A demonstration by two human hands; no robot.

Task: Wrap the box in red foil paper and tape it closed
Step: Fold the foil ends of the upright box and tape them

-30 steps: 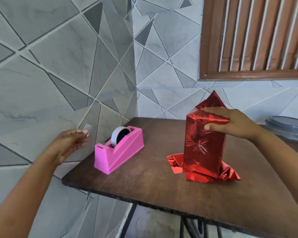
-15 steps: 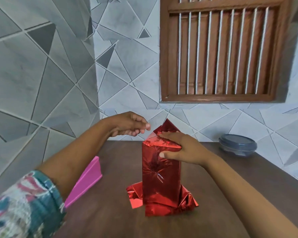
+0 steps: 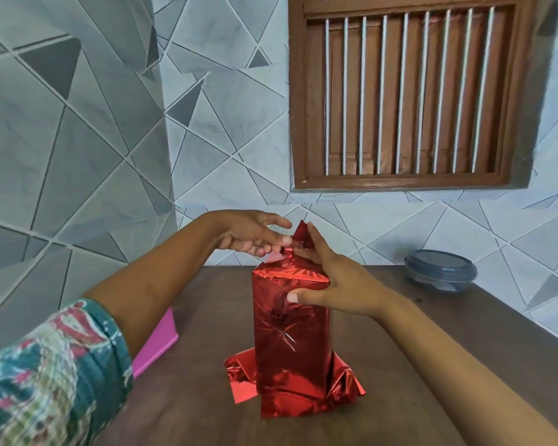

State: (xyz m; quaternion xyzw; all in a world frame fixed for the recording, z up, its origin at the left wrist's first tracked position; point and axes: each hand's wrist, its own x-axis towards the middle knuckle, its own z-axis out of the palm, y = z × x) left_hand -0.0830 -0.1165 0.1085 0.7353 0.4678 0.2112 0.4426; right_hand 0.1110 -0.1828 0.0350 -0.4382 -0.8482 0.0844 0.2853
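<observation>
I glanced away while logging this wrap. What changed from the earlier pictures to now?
The left hand, pinching a tape piece, moved from beside the dispenser rightward to the foil flap atop the box. The right hand stayed pressing the box top; the box stayed upright on the table.

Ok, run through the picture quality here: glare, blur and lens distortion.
Head view: starburst glare on the front of the foil-wrapped box; head view: the clear tape pinched by the left hand barely shows; head view: the patterned sleeve at lower left is smeared; head view: wide-angle stretch warps the wall tiles at left.
</observation>
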